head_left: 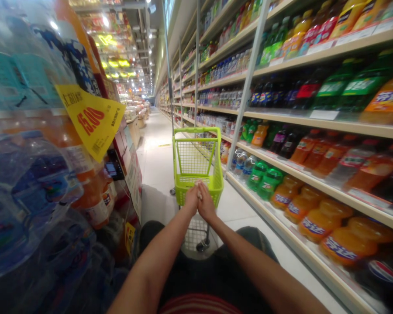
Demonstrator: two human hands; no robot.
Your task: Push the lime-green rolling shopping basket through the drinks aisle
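Observation:
My left hand (192, 198) and my right hand (205, 204) are brought together in front of me, fingers closed against each other. Small pale spots show between them, too small to name. Just beyond them stands a lime-green shopping cart (196, 133) with a plastic basket; whether my hands touch its near side I cannot tell. Below the hands, the cart's lower wire rack and a dark caster (202, 245) show between my knees, which are bent as in a squat.
Shelves of soft drinks line the right, with orange soda bottles (314, 222) and green soda bottles (270, 181) on the bottom shelf. Stacked shrink-wrapped bottles (36, 174) crowd the left, under a yellow price sign (93, 122). A pale tiled aisle (155, 144) runs ahead.

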